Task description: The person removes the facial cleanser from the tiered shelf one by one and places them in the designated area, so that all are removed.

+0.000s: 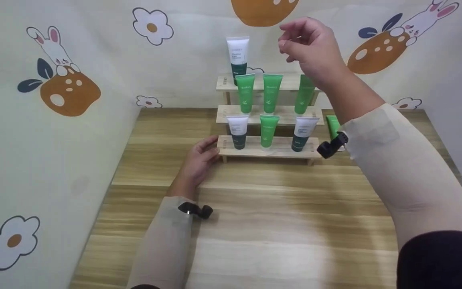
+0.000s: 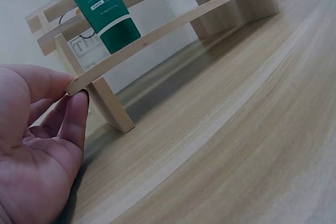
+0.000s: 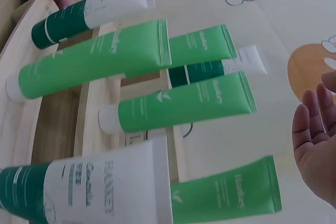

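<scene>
A three-tier wooden display rack (image 1: 283,151) bears several upright squeeze tubes. My left hand (image 1: 199,160) pinches the left end of its lowest board between thumb and fingers, plain in the left wrist view. That board carries a white-and-dark-green tube (image 1: 238,132), a light green tube (image 1: 269,132) and another white-and-dark-green tube (image 1: 305,133). Three green tubes stand on the middle board, the right one partly hidden by my right wrist. One white-and-dark-green tube (image 1: 238,56) stands at the left of the top board. My right hand (image 1: 311,50) hovers above the top board's right side, fingers loosely bent, holding nothing.
Another green tube (image 1: 332,125) is on the wood-grain table (image 1: 255,224) right of the rack, partly covered by my right forearm. Behind the rack rises a backdrop (image 1: 191,60) printed with flowers, oranges and rabbits. Walls flank the table on both sides.
</scene>
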Demonstrator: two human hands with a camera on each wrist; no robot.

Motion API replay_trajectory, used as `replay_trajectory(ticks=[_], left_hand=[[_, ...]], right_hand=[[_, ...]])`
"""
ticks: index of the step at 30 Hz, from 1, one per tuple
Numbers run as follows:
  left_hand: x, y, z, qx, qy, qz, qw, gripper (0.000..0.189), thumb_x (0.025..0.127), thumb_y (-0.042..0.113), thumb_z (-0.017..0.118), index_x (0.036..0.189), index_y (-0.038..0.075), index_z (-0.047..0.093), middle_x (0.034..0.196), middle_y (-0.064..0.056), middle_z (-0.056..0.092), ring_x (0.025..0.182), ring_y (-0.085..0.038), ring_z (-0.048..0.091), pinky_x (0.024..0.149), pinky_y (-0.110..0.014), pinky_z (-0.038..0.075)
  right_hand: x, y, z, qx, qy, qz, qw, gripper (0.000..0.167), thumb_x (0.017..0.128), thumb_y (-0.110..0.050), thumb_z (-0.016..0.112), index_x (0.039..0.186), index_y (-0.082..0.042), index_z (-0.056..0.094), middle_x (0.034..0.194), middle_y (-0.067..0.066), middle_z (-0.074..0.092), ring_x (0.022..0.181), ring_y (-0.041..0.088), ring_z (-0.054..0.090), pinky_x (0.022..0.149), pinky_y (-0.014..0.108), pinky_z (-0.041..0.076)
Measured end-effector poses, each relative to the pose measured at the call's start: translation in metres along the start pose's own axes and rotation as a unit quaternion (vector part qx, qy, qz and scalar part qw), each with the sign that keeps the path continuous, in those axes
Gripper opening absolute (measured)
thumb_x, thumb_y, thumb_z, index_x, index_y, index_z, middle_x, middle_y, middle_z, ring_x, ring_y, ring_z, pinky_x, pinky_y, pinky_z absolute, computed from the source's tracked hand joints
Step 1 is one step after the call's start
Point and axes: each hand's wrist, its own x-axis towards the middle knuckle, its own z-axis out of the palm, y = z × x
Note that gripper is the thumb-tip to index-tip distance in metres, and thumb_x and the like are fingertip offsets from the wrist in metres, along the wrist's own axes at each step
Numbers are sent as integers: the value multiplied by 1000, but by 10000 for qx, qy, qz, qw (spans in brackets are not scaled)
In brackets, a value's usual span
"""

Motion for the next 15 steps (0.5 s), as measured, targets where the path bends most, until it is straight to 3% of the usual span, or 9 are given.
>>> replay_trajectory(ticks=[15], left_hand=[[0, 1, 0, 17, 55, -42, 10000, 53, 102, -3, 61, 154, 4, 53, 160, -10, 54, 125, -18, 64, 98, -26, 59]], right_hand=[[28, 3, 28, -324, -547, 885, 9940, 37, 103, -20, 72, 139, -20, 65, 129, 0, 66, 121, 19, 64, 108, 31, 57]])
